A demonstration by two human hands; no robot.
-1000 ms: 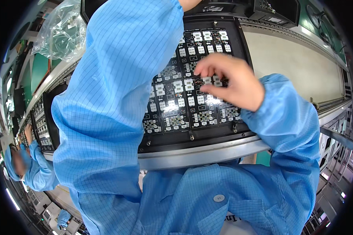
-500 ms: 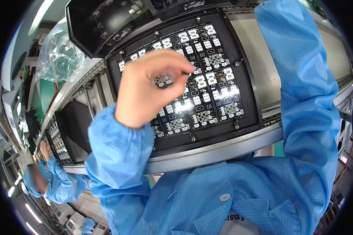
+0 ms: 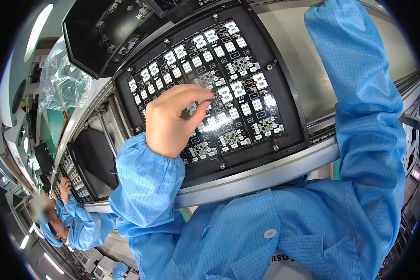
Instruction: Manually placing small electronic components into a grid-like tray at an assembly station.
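My left hand (image 3: 172,116) hovers over a black circuit board panel (image 3: 240,137) covered with rows of white connectors and small parts. Thumb and index finger curve into a pinch, tips close together; anything between them is too small to make out. The panel sits in a black carrier frame (image 3: 284,100) fastened with several metal pins. My right arm (image 3: 359,84), in a blue sleeve, stretches away to the upper right, and its hand is cut off by the top edge.
Beyond the panel stands a black bin (image 3: 98,42) with loose small parts inside. A clear plastic bag (image 3: 65,84) hangs to its left. A metal rail (image 3: 261,175) runs along the near side. Farther left, a co-worker in blue (image 3: 86,226) handles another panel (image 3: 74,175).
My left hand has come slightly lower in the picture, its pinch kept. The panel and bin appear shifted left and up as the view turned. My right arm stays extended.
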